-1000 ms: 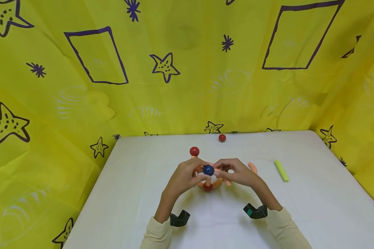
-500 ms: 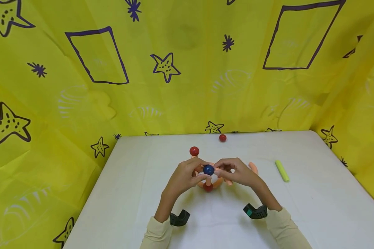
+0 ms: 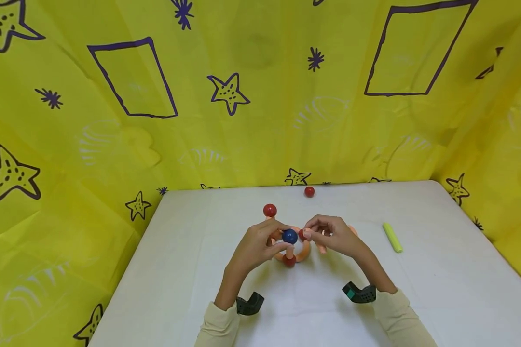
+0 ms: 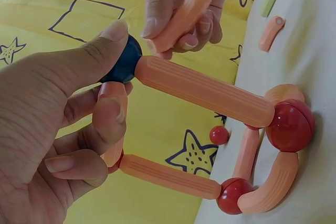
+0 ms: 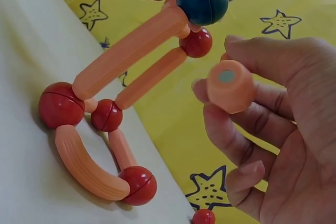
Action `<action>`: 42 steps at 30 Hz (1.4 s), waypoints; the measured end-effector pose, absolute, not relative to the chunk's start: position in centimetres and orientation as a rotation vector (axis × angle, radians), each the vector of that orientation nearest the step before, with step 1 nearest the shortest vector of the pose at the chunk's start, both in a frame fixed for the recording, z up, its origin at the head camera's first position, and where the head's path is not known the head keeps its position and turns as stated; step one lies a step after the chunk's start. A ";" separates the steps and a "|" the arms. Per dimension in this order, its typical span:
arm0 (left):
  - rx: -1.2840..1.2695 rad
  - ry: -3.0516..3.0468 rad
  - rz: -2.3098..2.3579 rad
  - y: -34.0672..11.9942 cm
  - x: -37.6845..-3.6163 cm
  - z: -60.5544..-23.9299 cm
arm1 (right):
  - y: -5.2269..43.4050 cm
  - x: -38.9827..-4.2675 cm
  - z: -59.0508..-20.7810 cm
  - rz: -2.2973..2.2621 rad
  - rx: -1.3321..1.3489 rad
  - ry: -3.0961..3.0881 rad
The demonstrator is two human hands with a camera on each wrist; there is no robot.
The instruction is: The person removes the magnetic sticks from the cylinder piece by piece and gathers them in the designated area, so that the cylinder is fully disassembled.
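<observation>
**Left hand (image 3: 255, 246) on the blue ball (image 3: 290, 236); right hand (image 3: 339, 237) with the held orange rod (image 4: 184, 19)**

A person works with both hands over the middle of a white surface (image 3: 178, 270). The left hand grips the blue ball between thumb and fingers; this ball forms the near upper corner of a framework (image 4: 207, 90) of orange rods and red balls. A straight orange rod (image 5: 128, 53) descends from the blue ball to the near red ball (image 3: 289, 260), from which a curved orange rod (image 5: 86, 163) leads to a further red ball (image 5: 138, 185). The far upper red ball (image 3: 270, 210) stands beyond the left hand, to the left of the blue ball, with a second straight rod (image 5: 152, 77) running down from it.

The right hand, just right of the framework, pinches the held orange rod between thumb and fingers. This rod is apart from the blue ball; a pale disc is set in the end facing the right wrist camera.

Loose pieces lie about the surface: a small red ball (image 3: 309, 192) at the far edge, a lime rod (image 3: 392, 237) to the right, and a short orange rod (image 4: 272, 33) between the right hand and the lime rod, mostly hidden in the head view. A black device (image 3: 250, 304) sits at the left wrist, and another (image 3: 359, 292) at the right. A yellow curtain (image 3: 269, 140) printed with starfish encloses the far side.
</observation>
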State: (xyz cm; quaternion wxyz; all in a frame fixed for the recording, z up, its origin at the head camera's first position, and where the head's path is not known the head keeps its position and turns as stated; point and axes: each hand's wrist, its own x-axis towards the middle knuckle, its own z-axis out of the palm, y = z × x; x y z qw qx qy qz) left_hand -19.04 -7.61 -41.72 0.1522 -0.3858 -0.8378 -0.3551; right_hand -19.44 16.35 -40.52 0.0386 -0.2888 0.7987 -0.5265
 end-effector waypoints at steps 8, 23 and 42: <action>-1.100 -2.417 -1.011 -7.6 -19.2 -41.7 | 18.0 -21.4 -42.5 -1.564 -0.592 2.635; -1.085 -2.426 -1.016 -7.6 -19.1 -41.5 | 23.6 -22.4 -43.9 -1.316 -0.011 2.974; -1.074 -2.447 -1.032 -7.6 -18.9 -41.7 | 25.3 -21.9 -47.2 -1.028 0.268 3.024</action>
